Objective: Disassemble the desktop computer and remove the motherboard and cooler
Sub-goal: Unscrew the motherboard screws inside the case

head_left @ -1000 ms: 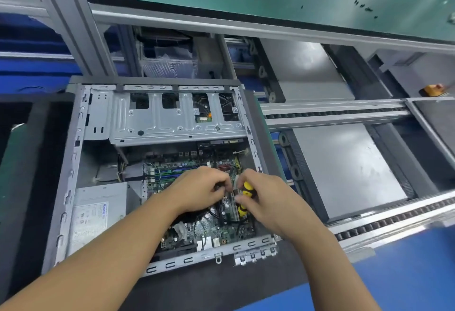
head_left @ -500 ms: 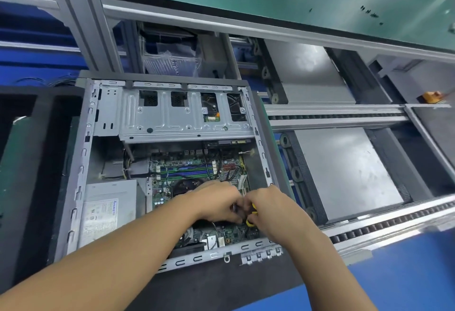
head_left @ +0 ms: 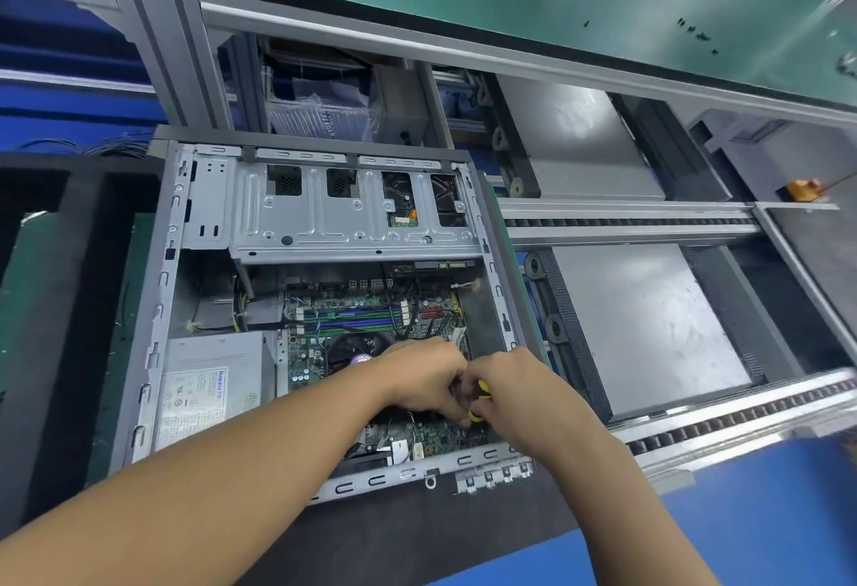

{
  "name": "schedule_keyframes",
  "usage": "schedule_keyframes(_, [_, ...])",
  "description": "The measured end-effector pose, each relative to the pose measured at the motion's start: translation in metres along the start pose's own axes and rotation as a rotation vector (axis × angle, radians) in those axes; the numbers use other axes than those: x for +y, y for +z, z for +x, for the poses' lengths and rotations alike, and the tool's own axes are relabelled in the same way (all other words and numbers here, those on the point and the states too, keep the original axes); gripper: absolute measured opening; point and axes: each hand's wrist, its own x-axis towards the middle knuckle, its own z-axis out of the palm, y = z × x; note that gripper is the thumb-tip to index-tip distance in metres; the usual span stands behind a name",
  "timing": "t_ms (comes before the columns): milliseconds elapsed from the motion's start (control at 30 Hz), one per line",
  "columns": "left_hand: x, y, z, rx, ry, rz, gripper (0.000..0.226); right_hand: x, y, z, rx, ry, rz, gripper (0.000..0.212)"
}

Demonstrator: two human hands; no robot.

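I see only slivers of the yellow tool handle (head_left: 481, 395) in the grip of the right hand (head_left: 514, 393); its tip is hidden. Whether the left hand (head_left: 419, 379) pinches anything, I cannot tell. It covers part of the cooler (head_left: 352, 349) and motherboard (head_left: 366, 307). The power supply label (head_left: 195, 400) is too small to read.

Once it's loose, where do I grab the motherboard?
Likely pinch the motherboard by its right edge, from above-right: it lies flat in the case, and bare floor there leaves finger room. The power supply crowds its left edge, the drive cage its far one. First free the right hand of the screwdriver.
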Motion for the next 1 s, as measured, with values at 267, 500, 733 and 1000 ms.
schedule_keyframes(267, [0.0, -0.001, 0.001, -0.015, 0.017, -0.037, 0.025, 0.001, -0.001, -0.001, 0.003, -0.019, -0.011, 0.017])
schedule_keyframes(500, [0.002, 0.002, 0.0, 0.008, 0.044, -0.002, 0.029, -0.002, -0.001, -0.006, -0.015, 0.006, -0.052, 0.015])
schedule_keyframes(733, [0.01, -0.001, 0.0, -0.079, 0.065, -0.252, 0.031, -0.001, 0.002, -0.011, -0.007, 0.046, -0.041, 0.02])
schedule_keyframes(1000, [0.01, 0.001, 0.0, -0.078, 0.097, -0.261, 0.02, -0.005, -0.002, -0.023, 0.216, 0.062, 0.042, 0.027])
